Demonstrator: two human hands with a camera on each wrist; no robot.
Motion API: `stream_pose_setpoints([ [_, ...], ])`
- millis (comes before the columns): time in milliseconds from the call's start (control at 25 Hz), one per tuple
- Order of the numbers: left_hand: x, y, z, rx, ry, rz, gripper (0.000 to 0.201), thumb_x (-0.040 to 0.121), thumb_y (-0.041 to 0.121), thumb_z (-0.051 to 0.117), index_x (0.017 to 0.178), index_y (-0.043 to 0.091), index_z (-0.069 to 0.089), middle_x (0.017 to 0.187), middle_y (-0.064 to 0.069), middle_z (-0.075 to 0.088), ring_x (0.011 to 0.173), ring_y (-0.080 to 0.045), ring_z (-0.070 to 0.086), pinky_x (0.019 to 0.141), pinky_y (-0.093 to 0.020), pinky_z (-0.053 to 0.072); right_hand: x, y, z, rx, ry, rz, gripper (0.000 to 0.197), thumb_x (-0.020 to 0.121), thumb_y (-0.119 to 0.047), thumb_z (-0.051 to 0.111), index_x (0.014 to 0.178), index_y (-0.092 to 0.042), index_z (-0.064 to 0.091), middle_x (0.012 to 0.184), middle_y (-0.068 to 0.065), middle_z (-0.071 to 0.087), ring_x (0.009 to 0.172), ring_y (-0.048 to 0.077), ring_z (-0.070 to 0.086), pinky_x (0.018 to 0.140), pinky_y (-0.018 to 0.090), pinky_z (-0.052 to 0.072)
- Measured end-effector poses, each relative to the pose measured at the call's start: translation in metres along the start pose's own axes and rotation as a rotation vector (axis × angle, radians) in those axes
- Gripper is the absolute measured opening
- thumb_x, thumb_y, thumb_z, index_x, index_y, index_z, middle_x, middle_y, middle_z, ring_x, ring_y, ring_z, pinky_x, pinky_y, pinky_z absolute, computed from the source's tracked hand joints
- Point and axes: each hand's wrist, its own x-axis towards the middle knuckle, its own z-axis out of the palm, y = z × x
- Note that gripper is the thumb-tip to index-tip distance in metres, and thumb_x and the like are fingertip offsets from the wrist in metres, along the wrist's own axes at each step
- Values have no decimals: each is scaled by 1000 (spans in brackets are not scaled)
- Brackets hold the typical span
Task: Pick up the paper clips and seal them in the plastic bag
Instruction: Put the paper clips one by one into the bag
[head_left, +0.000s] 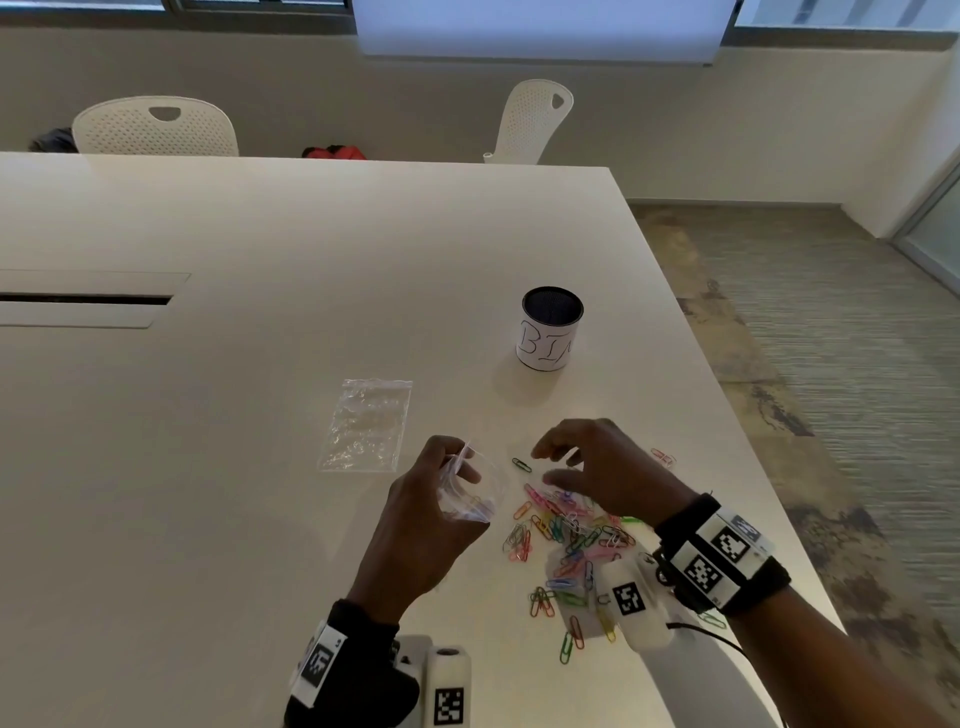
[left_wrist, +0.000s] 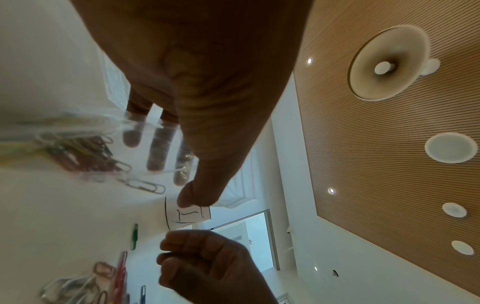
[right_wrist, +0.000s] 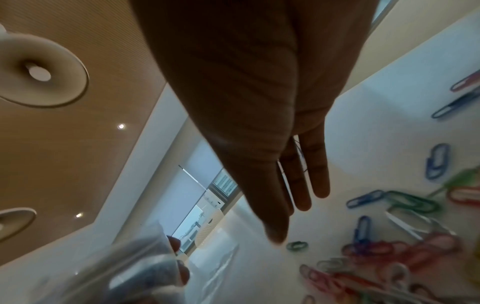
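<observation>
While the left hand (head_left: 426, 512) pinches the soft, slippery plastic bag (head_left: 470, 493) by its top edge beside the paper clips (head_left: 563, 535) on the surface (head_left: 260, 415), the right hand (head_left: 597, 467) hovers above those small, light clips with fingers (right_wrist: 318, 174) loose and empty.

We read one handwritten label: black letters "BI", with a third letter cut off by the curve, on the white paper band wrapped around the black mesh cup (head_left: 550, 335) standing on the table. In the left wrist view the same band (left_wrist: 188, 216) shows part of that writing, seen rotated and partly behind the thumb, so we cannot read it there. The square black-and-white coded markers (head_left: 730, 544) on the wristbands carry no readable letters or numbers.
</observation>
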Motion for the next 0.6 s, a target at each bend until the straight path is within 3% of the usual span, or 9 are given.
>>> stream_pose_setpoints([
  [120, 1, -1, 2, 8, -1, 8, 53, 77, 24, 88, 116, 35, 53, 101, 15, 68, 88, -6, 67, 73, -18, 56, -1, 3, 10, -62, -180, -4, 62, 80, -30, 85, 137, -23, 60, 142, -9, 55, 124, 7, 51, 103, 27, 49],
  [200, 0, -1, 2, 8, -2, 9, 53, 77, 24, 88, 116, 35, 53, 101, 15, 68, 88, -6, 68, 73, -20, 58, -4, 3, 15, -113, -270, -31, 70, 77, -36, 86, 140, -29, 56, 147, -11, 45, 130, 9, 43, 107, 29, 45],
  [320, 1, -1, 1, 6, -5, 6, 54, 78, 24, 88, 117, 33, 53, 102, 13, 68, 90, -7, 68, 73, -20, 58, -9, 4, 18, -190, -316, -70, 57, 78, -39, 85, 130, -32, 60, 141, -11, 47, 126, 8, 43, 105, 31, 48],
  [520, 2, -2, 2, 13, -8, 4, 54, 78, 25, 88, 116, 38, 52, 102, 15, 68, 91, -5, 68, 75, -20, 59, -12, 9, 14, -170, -223, -75, 20, 90, -26, 77, 109, -23, 72, 121, -9, 59, 108, 9, 58, 92, 30, 58],
  [600, 3, -2, 2, 11, -13, -1, 55, 78, 25, 88, 116, 37, 52, 103, 15, 68, 91, -6, 68, 76, -21, 59, -14, 10, 12, -185, -218, -53, 31, 87, -35, 78, 116, -28, 68, 126, -11, 55, 112, 9, 58, 89, 26, 57],
])
